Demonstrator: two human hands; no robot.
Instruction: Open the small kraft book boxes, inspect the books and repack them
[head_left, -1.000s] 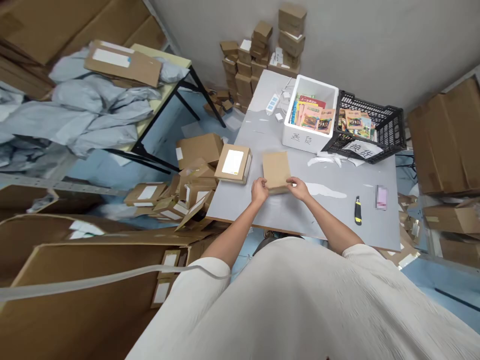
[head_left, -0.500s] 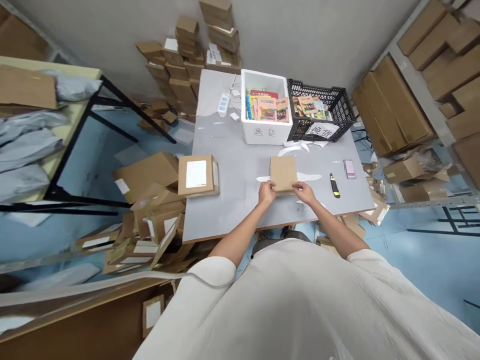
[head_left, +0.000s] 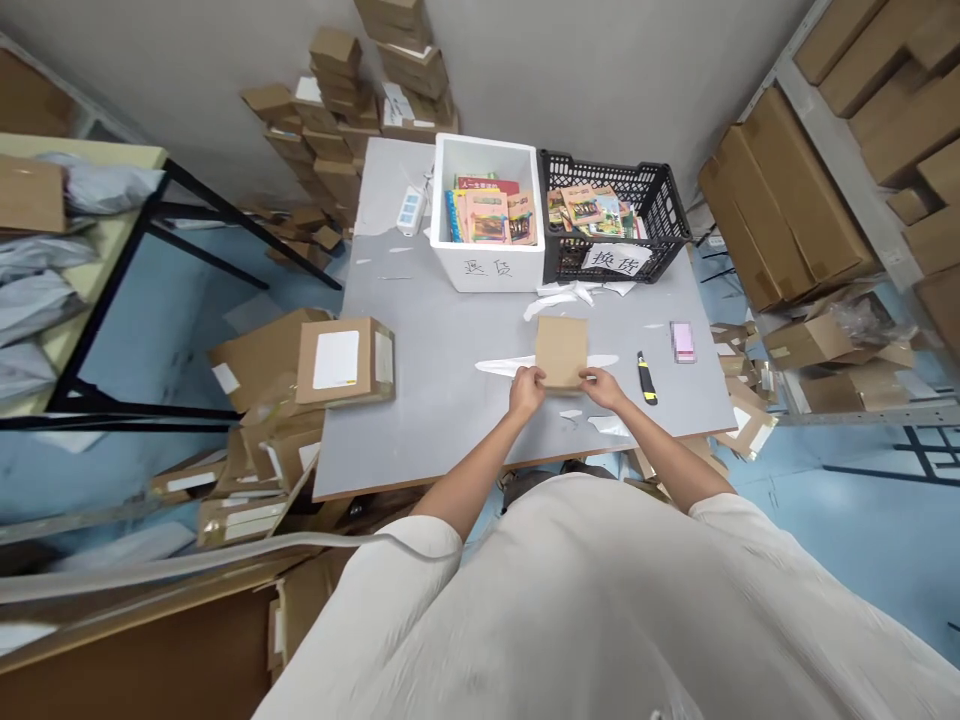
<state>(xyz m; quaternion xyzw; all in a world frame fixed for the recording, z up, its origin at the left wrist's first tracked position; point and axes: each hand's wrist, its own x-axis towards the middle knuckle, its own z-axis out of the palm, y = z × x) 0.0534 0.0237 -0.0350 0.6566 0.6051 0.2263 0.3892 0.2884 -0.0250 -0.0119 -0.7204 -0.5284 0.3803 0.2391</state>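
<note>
A small brown cardboard box (head_left: pixel 562 350) is between my hands over the grey table (head_left: pixel 427 430). My left hand (head_left: pixel 528 389) grips its near left corner, and my right hand (head_left: pixel 600 386) pinches the near right corner. Torn white paper (head_left: pixel 506 367) lies on both sides of the box, with more scraps behind and in front of it. To the right of my right hand lies a black and yellow cutter knife (head_left: pixel 646 378), and a pink item (head_left: pixel 682 342) is beyond it.
At the back stand a white bin (head_left: pixel 487 270) and a black crate (head_left: pixel 652 258), both holding books. A labelled carton (head_left: pixel 345 360) sits at the table's left edge. A power strip (head_left: pixel 409 210) lies back left. Cartons fill the shelf (head_left: pixel 832 415) at right.
The view has shifted, so the table and bins appear further left. My hands still hold the box at its near corners. More white paper shows in front of the box.
</note>
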